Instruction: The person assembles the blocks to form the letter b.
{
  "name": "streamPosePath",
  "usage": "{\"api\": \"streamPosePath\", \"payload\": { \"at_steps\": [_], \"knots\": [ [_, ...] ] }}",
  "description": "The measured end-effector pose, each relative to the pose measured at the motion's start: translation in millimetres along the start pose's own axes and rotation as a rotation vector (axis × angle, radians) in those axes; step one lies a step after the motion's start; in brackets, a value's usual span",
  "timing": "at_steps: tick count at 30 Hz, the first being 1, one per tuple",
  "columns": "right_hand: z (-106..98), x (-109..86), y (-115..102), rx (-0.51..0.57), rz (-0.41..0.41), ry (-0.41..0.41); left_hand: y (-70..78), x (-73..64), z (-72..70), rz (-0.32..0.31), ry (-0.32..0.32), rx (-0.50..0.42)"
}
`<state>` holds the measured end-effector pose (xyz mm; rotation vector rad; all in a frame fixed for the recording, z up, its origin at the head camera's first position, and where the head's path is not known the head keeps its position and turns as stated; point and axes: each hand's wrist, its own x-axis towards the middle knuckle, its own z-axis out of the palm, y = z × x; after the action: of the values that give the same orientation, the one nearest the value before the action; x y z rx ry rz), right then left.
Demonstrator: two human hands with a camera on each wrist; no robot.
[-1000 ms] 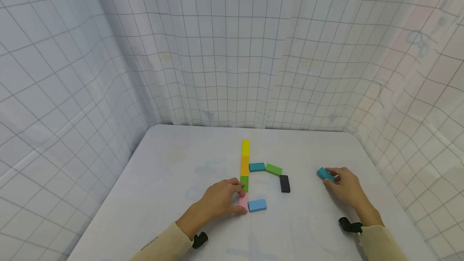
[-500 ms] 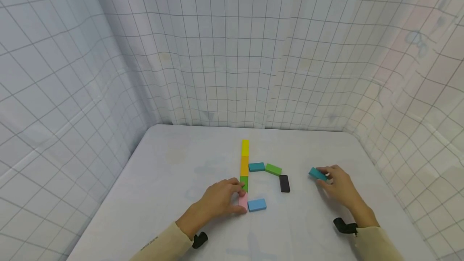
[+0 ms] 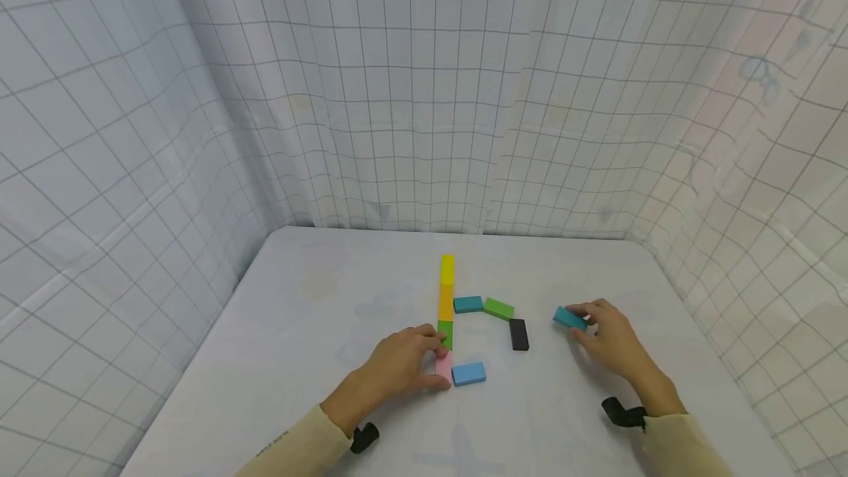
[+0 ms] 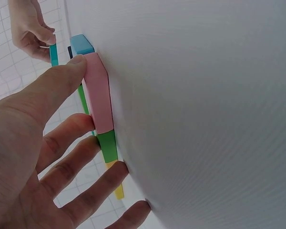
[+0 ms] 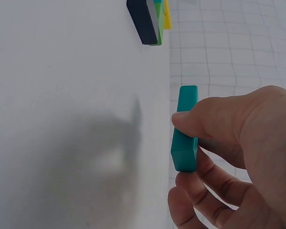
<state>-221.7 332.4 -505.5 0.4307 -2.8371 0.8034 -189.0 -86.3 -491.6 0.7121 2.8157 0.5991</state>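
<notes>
In the head view my left hand (image 3: 397, 363) lies by the near end of a straight row of blocks. Its thumb touches the near end of the pink block (image 4: 99, 95), its index finger the far part; the fingers are spread and relaxed, some reaching the green block (image 4: 107, 145) and the table. Further right, my right hand (image 3: 612, 341) pinches a teal block (image 5: 184, 155) between thumb and fingers, raised above the table with a shadow below. Beyond the pink one the row runs through green, an orange block (image 3: 447, 302) and a yellow block (image 3: 447, 269).
A second teal block (image 3: 468, 304), a green block (image 3: 498, 308) and a black block (image 3: 519, 335) curve off the row to the right. A light blue block (image 3: 469, 374) sits beside the pink one. Gridded white curtains (image 3: 424, 131) surround the white table (image 3: 318, 293).
My right hand has moved left with the teal block, closer to the black block. My left hand and the blocks on the table stay as they were.
</notes>
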Motion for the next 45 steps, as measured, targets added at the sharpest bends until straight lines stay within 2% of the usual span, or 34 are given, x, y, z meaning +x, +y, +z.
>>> {"api": "streamPosePath", "payload": {
  "at_steps": [9, 17, 31, 42, 45],
  "knots": [
    [3, 1.2, -11, 0.013, -0.046, -0.002, -1.2, 0.4, 1.2, 0.012, 0.01, 0.005],
    [5, 2.4, -23, 0.001, -0.019, -0.045, -1.5, 0.8, 2.0, 0.013, 0.014, 0.013],
    [10, 1.2, -46, 0.027, -0.062, -0.115, -2.7, 0.9, 3.2, 0.022, 0.019, 0.002],
    [18, 2.2, -59, 0.015, -0.046, -0.173, -0.4, -1.7, 2.2, 0.024, 0.03, 0.0],
    [20, 2.4, -62, 0.011, -0.082, -0.172, -0.3, -2.0, 2.2, 0.03, 0.036, 0.0]
  ]
}}
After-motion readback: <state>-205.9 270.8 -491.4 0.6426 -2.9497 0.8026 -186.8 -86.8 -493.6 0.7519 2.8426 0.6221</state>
